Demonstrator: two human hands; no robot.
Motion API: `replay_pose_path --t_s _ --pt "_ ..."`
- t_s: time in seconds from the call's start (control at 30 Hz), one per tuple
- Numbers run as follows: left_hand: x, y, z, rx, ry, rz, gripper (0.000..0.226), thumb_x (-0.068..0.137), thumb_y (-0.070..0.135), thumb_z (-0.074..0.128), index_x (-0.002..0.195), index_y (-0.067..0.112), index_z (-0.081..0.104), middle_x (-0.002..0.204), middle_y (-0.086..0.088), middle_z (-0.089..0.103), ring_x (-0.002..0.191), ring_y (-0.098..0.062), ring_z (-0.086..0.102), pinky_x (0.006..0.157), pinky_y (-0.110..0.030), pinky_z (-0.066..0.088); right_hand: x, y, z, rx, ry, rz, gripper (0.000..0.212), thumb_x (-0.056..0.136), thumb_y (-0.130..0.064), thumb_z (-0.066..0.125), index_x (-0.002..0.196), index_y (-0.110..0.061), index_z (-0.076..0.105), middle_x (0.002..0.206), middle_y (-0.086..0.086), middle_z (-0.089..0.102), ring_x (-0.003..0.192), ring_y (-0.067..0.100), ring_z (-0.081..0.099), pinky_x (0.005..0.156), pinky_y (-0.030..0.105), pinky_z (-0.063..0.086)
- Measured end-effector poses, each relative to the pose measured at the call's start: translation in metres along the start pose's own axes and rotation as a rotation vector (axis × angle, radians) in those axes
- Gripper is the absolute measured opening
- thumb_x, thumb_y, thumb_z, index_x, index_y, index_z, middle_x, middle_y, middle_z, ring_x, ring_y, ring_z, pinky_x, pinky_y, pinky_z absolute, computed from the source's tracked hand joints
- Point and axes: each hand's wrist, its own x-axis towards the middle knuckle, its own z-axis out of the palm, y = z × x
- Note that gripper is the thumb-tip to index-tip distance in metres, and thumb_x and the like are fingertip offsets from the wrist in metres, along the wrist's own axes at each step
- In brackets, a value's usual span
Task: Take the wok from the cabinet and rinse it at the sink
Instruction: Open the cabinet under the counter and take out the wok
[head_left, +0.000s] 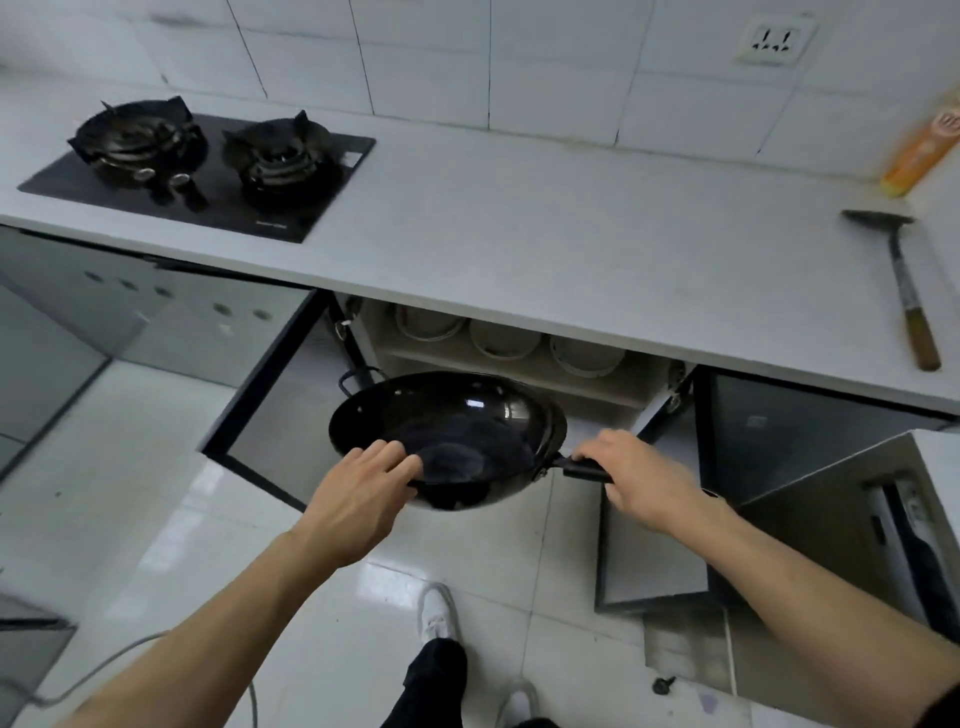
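Wok (457, 431) held in the air in front of the open cabinet (519, 374), below the worktop (519, 234) edge, above the floor. Right hand (644, 478): fingers wrapped tight round the black handle (584, 470). Left hand (363, 483): fingers curled over the near rim, thumb under it. Bowls (504, 338) stand on the cabinet shelf behind. Gas hob (208, 171) at left on the worktop; spatula (904, 280) at right.

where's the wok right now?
Head view, centre: the wok is held in front of the open cabinet, below the counter edge, with the left hand on its near rim and the right hand gripping its handle.
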Motion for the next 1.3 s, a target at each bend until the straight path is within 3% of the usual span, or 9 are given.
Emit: replay_pose_path --t_s 0.2,0.4,0.63,0.73,1.0,1.3 --pt "-0.001 0.006 -0.048 0.06 0.148 0.012 0.013 0.094 0.032 0.04 0.094 0.025 0.05 0.087 0.007 0.048 0.076 -0.017 0.047 0.064 -0.029 0.039 -0.016 -0.008 -0.039 -0.014 0.095 -0.035 0.056 0.087 -0.005 0.058 0.126 -0.041 0.042 0.116 -0.013 0.046 0.11 0.011 0.044 0.083 0.041 0.053" --pt "0.031 -0.022 -0.078 0.111 0.23 0.044 0.012 0.093 0.031 0.045 0.095 0.023 0.053 0.089 0.005 0.05 0.079 -0.019 0.049 0.066 -0.031 0.041 0.002 -0.017 -0.079 -0.028 0.173 -0.043 0.057 0.087 -0.004 0.058 0.132 -0.035 0.044 0.122 -0.008 0.047 0.114 0.014 0.044 0.094 0.036 0.048" --pt "0.095 -0.071 -0.093 0.113 0.325 0.112 0.006 0.09 0.026 0.051 0.092 0.021 0.051 0.087 0.002 0.049 0.079 -0.023 0.049 0.066 -0.034 0.041 0.043 -0.028 -0.123 -0.074 0.268 0.04 0.054 0.088 -0.003 0.055 0.129 -0.037 0.045 0.114 -0.006 0.047 0.107 0.014 0.045 0.079 0.036 0.052" --pt "0.119 -0.091 -0.093 0.11 0.346 0.139 0.009 0.087 0.024 0.056 0.091 0.021 0.049 0.086 0.002 0.049 0.077 -0.023 0.048 0.065 -0.034 0.04 0.063 -0.031 -0.131 -0.07 0.295 0.086 0.052 0.086 -0.004 0.056 0.128 -0.034 0.048 0.112 -0.006 0.047 0.106 0.015 0.046 0.082 0.034 0.05" --pt "0.18 -0.13 -0.083 0.107 0.287 0.161 0.011 0.086 0.027 0.057 0.093 0.02 0.052 0.087 0.002 0.049 0.079 -0.023 0.049 0.065 -0.034 0.041 0.114 -0.024 -0.137 -0.045 0.318 0.177 0.054 0.085 -0.001 0.057 0.128 -0.033 0.049 0.112 -0.006 0.047 0.102 0.014 0.045 0.078 0.034 0.053" --pt "0.277 -0.151 -0.066 0.131 0.193 0.115 0.015 0.085 0.026 0.064 0.095 0.022 0.053 0.089 0.005 0.049 0.08 -0.021 0.049 0.068 -0.032 0.041 0.204 0.041 -0.147 0.006 0.28 0.163 0.055 0.085 0.001 0.055 0.127 -0.033 0.049 0.11 -0.007 0.045 0.099 0.012 0.042 0.07 0.038 0.055"
